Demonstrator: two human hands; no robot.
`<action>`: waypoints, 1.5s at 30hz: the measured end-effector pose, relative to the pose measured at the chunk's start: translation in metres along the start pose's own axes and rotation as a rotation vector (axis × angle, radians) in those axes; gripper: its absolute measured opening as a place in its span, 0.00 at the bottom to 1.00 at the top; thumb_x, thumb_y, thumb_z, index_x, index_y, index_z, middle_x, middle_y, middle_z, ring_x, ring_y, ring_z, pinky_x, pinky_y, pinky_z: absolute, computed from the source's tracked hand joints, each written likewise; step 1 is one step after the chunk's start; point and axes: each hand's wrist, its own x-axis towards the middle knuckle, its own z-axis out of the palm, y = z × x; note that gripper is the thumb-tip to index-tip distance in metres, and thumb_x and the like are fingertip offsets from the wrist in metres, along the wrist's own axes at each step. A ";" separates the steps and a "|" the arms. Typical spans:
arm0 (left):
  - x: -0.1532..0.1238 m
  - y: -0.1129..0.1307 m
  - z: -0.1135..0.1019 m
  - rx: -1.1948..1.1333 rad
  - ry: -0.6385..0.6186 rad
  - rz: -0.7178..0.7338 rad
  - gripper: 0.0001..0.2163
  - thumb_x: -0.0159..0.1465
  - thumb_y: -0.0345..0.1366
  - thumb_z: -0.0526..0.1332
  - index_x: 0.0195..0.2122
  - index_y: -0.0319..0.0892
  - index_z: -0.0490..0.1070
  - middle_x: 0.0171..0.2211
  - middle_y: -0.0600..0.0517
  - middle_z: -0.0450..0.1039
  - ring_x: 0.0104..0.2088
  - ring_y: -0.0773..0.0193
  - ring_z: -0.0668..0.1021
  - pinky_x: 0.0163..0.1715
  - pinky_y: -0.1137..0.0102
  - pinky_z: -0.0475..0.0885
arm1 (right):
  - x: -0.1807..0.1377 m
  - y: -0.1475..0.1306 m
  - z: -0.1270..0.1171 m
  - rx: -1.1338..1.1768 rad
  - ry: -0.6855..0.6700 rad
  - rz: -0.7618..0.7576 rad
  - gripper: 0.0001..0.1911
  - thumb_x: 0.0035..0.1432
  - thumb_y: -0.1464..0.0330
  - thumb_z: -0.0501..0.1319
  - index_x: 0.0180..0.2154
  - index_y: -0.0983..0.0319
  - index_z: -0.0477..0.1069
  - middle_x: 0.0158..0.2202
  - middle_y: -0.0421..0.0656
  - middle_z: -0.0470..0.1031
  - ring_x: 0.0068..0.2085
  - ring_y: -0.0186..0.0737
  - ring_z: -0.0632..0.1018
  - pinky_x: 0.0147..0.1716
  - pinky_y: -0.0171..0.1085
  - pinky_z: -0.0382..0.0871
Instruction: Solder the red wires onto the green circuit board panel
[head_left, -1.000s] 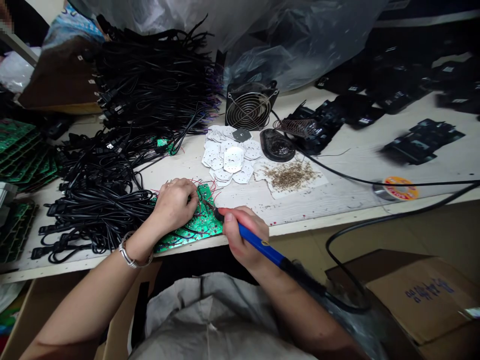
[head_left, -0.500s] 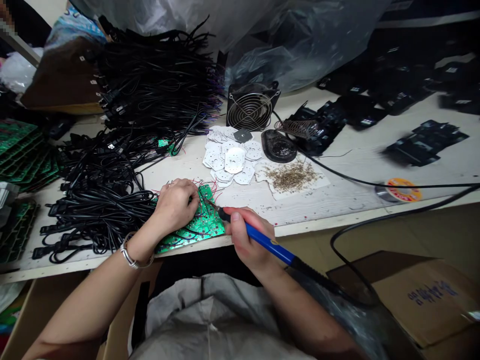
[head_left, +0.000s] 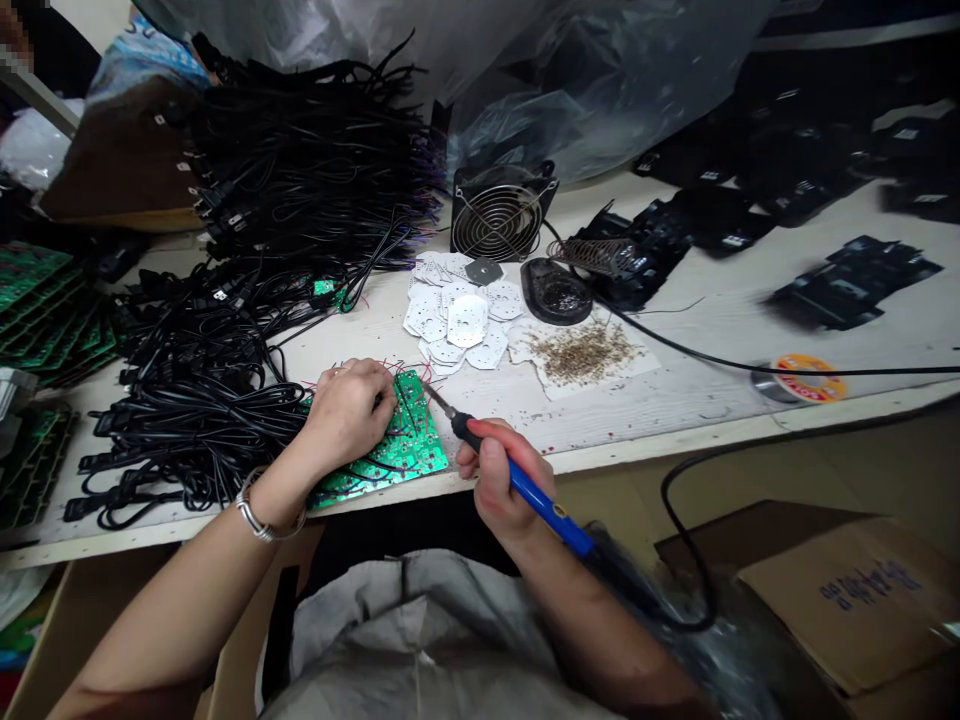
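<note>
bench (head_left: 660, 400): carried the green circuit board (head_left: 412, 455) near its front edge.
circuit board: lay beneath the left hand (head_left: 349, 410), fingers bent, grip hidden.
soldering iron (head_left: 555, 515): grasped in the right hand (head_left: 499, 495).
wires (head_left: 397, 368): risked scorching, should the tip (head_left: 442, 400) slip.
tip: had shifted toward the board's right edge since the earlier frame.

Near the frame's centre, the right hand (head_left: 514, 480) and its blue-handled soldering iron (head_left: 550, 507) have shifted rightward, the metal tip (head_left: 438, 397) now near the upper-right corner of the green circuit board (head_left: 424, 452).
</note>
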 end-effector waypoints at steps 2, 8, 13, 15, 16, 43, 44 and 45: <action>0.000 -0.001 0.000 -0.003 -0.008 0.006 0.09 0.62 0.33 0.54 0.30 0.42 0.73 0.44 0.47 0.76 0.47 0.53 0.75 0.49 0.54 0.70 | 0.004 -0.005 -0.002 -0.023 -0.032 -0.053 0.09 0.64 0.69 0.55 0.39 0.60 0.74 0.22 0.38 0.74 0.23 0.36 0.77 0.26 0.37 0.75; 0.000 0.002 -0.003 0.021 -0.030 -0.012 0.09 0.62 0.33 0.54 0.31 0.42 0.74 0.45 0.46 0.76 0.48 0.51 0.75 0.48 0.53 0.70 | 0.019 -0.021 -0.001 -0.168 -0.103 -0.227 0.09 0.62 0.74 0.55 0.36 0.61 0.73 0.26 0.40 0.79 0.22 0.34 0.77 0.26 0.35 0.75; 0.000 0.004 -0.003 0.036 -0.033 -0.014 0.09 0.63 0.32 0.53 0.31 0.42 0.74 0.45 0.46 0.76 0.48 0.52 0.75 0.48 0.54 0.69 | 0.024 -0.027 0.002 -0.255 -0.133 -0.274 0.09 0.61 0.75 0.55 0.36 0.61 0.73 0.23 0.37 0.78 0.21 0.32 0.76 0.27 0.33 0.75; 0.000 0.004 -0.002 0.042 -0.028 -0.015 0.10 0.63 0.32 0.53 0.31 0.42 0.74 0.45 0.46 0.76 0.48 0.53 0.75 0.49 0.54 0.69 | 0.028 -0.031 0.003 -0.272 -0.150 -0.270 0.09 0.62 0.75 0.55 0.34 0.62 0.73 0.25 0.39 0.80 0.23 0.32 0.77 0.28 0.32 0.75; 0.000 0.004 -0.002 0.049 -0.026 -0.016 0.10 0.63 0.32 0.53 0.31 0.41 0.74 0.45 0.46 0.76 0.48 0.53 0.75 0.49 0.54 0.69 | 0.030 -0.034 0.003 -0.286 -0.164 -0.268 0.09 0.62 0.74 0.55 0.33 0.62 0.73 0.26 0.40 0.80 0.24 0.33 0.78 0.29 0.32 0.75; 0.001 0.003 -0.002 0.041 -0.041 -0.011 0.10 0.63 0.32 0.54 0.28 0.42 0.72 0.43 0.46 0.76 0.47 0.54 0.75 0.48 0.56 0.70 | -0.002 0.007 -0.002 -0.028 0.104 0.066 0.10 0.63 0.65 0.56 0.42 0.61 0.72 0.26 0.39 0.78 0.20 0.33 0.78 0.22 0.33 0.75; 0.001 0.003 -0.002 0.036 -0.040 -0.009 0.09 0.63 0.32 0.54 0.28 0.42 0.71 0.43 0.46 0.76 0.47 0.54 0.75 0.48 0.57 0.71 | -0.002 0.007 -0.002 -0.026 0.109 0.053 0.09 0.63 0.65 0.56 0.42 0.61 0.72 0.26 0.39 0.78 0.20 0.33 0.77 0.22 0.33 0.75; 0.001 0.003 -0.002 0.033 -0.038 -0.007 0.09 0.63 0.32 0.54 0.28 0.42 0.71 0.43 0.46 0.76 0.47 0.55 0.75 0.48 0.57 0.71 | -0.002 0.007 -0.002 -0.025 0.112 0.040 0.09 0.63 0.66 0.57 0.42 0.61 0.72 0.26 0.38 0.78 0.20 0.32 0.77 0.22 0.33 0.75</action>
